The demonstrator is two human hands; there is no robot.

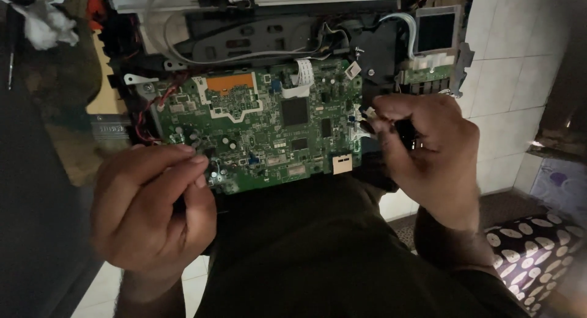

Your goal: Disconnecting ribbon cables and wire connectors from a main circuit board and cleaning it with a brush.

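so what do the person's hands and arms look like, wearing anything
Both are bare: the left hand and right hand show no gloves, rings or watch, and the forearms have no sleeves in view. The light is dim, so finer marks cannot be told.

Dim, murky view; edges in shadow, fine detail soft.

The dark lap [318,251] carries a green circuit board [263,128] in its opened black casing [379,55].
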